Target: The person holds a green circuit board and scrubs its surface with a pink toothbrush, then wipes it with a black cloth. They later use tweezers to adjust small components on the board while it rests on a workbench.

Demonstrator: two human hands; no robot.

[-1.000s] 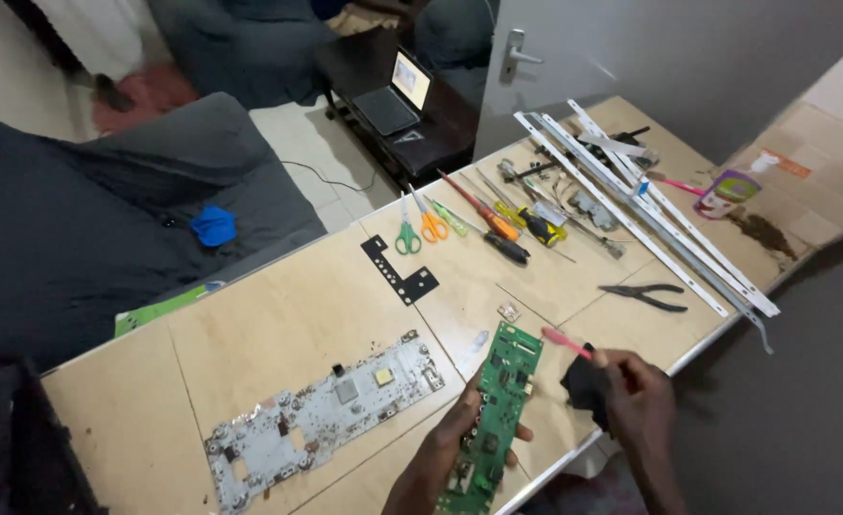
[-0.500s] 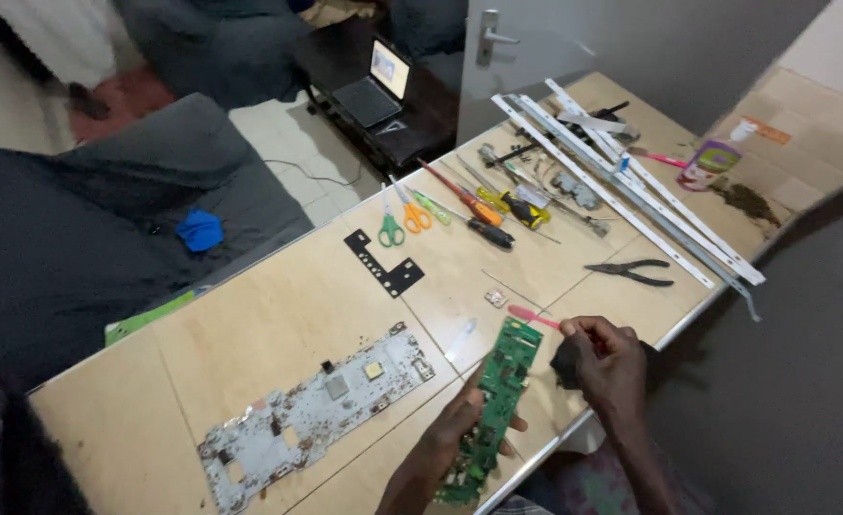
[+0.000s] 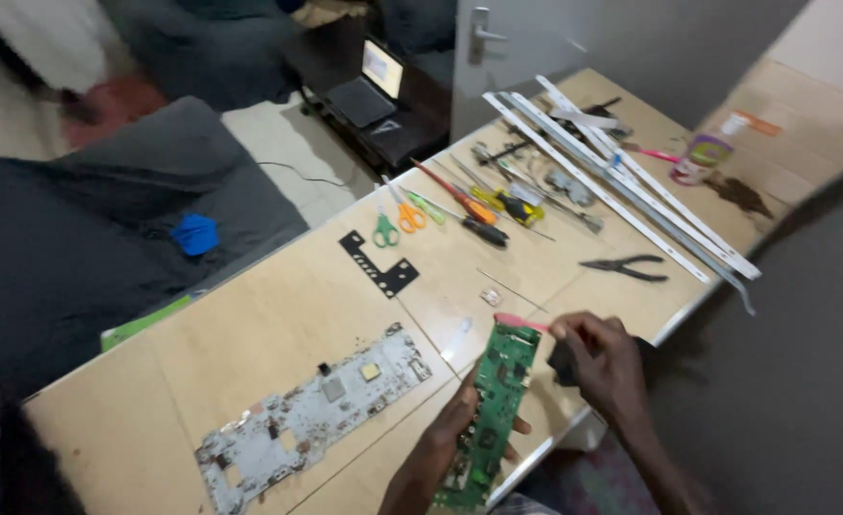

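A long green circuit board (image 3: 494,401) is gripped from below by my left hand (image 3: 450,437), over the table's near edge. My right hand (image 3: 601,362) pinches a thin pink-handled tool (image 3: 520,323) whose tip lies across the top end of the board; a dark object sits under that palm. A larger grey, rust-spotted circuit board (image 3: 312,416) lies flat on the wooden table (image 3: 278,324) to the left.
Further back lie green and orange scissors (image 3: 397,221), screwdrivers (image 3: 464,205), a black L-shaped bracket (image 3: 379,266), black pliers (image 3: 624,269), long white strips (image 3: 622,186) and a small bottle (image 3: 706,153). A dark sofa (image 3: 87,219) stands left, a laptop (image 3: 369,86) beyond.
The pink tool's tip has moved onto the top of the green board. My view has shifted slightly; both hands stay at the near table edge.
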